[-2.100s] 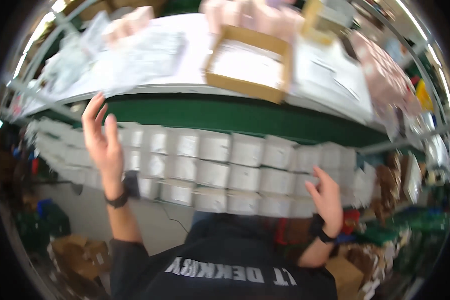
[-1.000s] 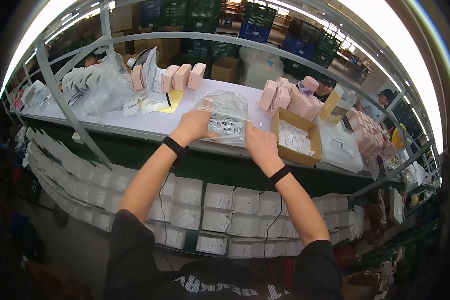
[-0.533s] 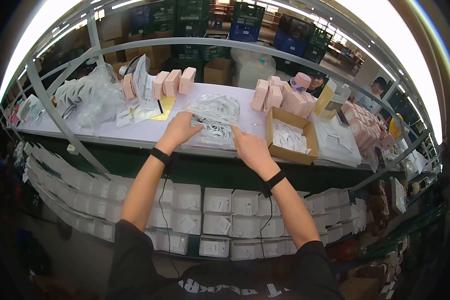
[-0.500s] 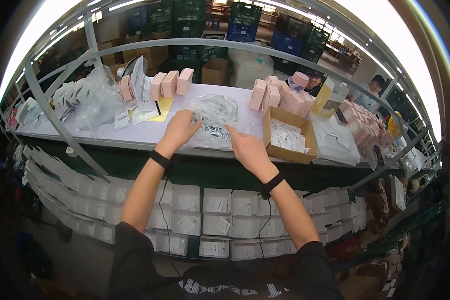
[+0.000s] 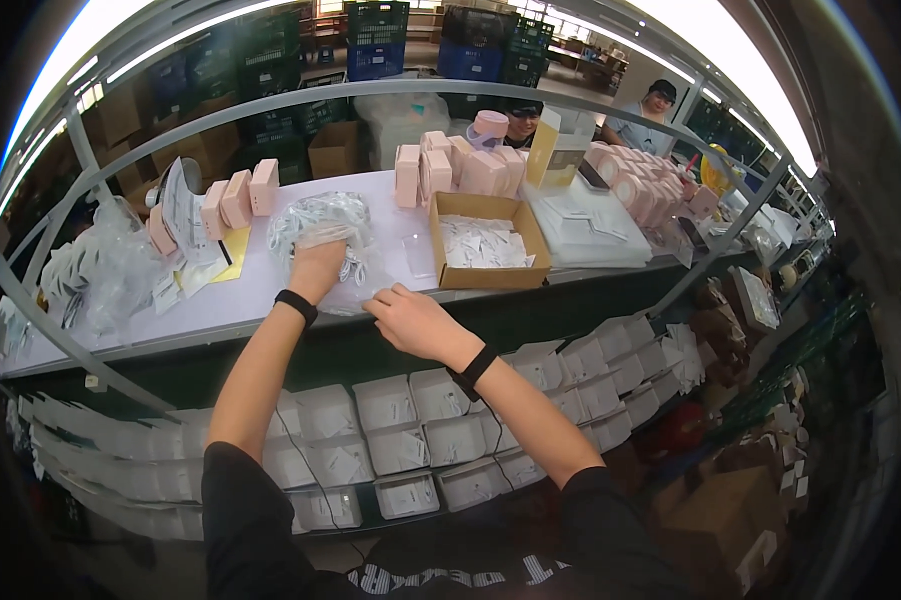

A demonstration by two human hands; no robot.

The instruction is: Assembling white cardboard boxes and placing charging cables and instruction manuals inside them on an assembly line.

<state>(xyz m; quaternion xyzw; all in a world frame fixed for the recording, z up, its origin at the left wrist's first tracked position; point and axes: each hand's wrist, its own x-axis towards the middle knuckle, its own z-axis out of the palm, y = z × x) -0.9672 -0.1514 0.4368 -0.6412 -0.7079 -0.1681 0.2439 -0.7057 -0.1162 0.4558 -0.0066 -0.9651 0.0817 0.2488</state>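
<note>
A clear plastic bag [image 5: 315, 212] full of coiled white cables [image 5: 354, 264] lies near the front edge of the white tabletop [image 5: 395, 240]. My left hand [image 5: 320, 268] reaches into the bag, and the plastic and cables hide its fingers. At the bag's loose near edge is my right hand [image 5: 415, 322], its thumb and fingers pinched on the thin film. Just right of the bag, a small clear plastic piece [image 5: 417, 256] lies flat on the table.
An open cardboard box [image 5: 490, 277] of small white packets stands right of the bag. Pink boxes [image 5: 485, 172] stand behind it, stacked clear bags [image 5: 590, 235] to its right. White bins [image 5: 385, 402] line the table's front below. A metal rail [image 5: 370, 88] crosses behind; two people are beyond.
The view has swung right, so the table things sit further left. My left hand has gone into the bag among the cables. My right hand has come down to the bag's near edge.
</note>
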